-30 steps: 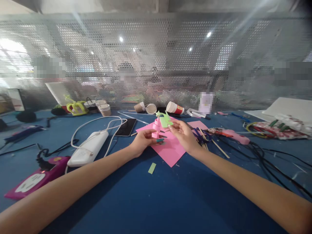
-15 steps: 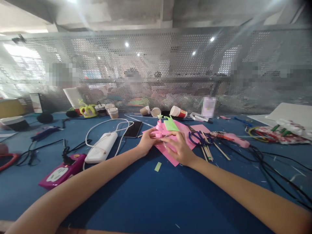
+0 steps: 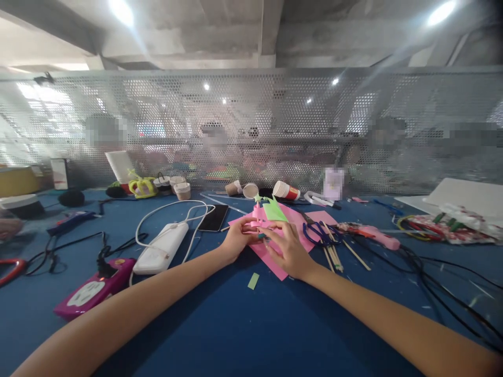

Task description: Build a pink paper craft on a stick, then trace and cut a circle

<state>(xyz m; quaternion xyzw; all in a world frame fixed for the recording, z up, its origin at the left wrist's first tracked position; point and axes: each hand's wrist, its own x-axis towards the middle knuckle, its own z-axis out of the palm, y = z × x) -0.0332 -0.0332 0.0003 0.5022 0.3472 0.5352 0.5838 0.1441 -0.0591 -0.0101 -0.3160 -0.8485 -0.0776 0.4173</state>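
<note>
Pinched the pink coil (image 3: 257, 212) in the left grip (image 3: 237, 239), with the right grip's (image 3: 290, 251) hold unclear; likely risked crumpling its curls by pressing too hard.

hands (image 3: 237, 240) (image 3: 290, 247): 2 | star-topped pink piece (image 3: 257, 212): 1 | blue-handled scissors (image 3: 313, 234): 1 | purple power strip (image 3: 118, 280): 1

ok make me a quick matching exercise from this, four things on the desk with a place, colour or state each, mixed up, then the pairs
1. scissors
2. power bank
3. pink paper spiral
4. paper cup stack

A. held in the left hand
B. tipped on its side
C. between the purple extension socket and the smartphone
D. blue-handled

Pairs: 1-D, 2-C, 3-A, 4-B
</note>
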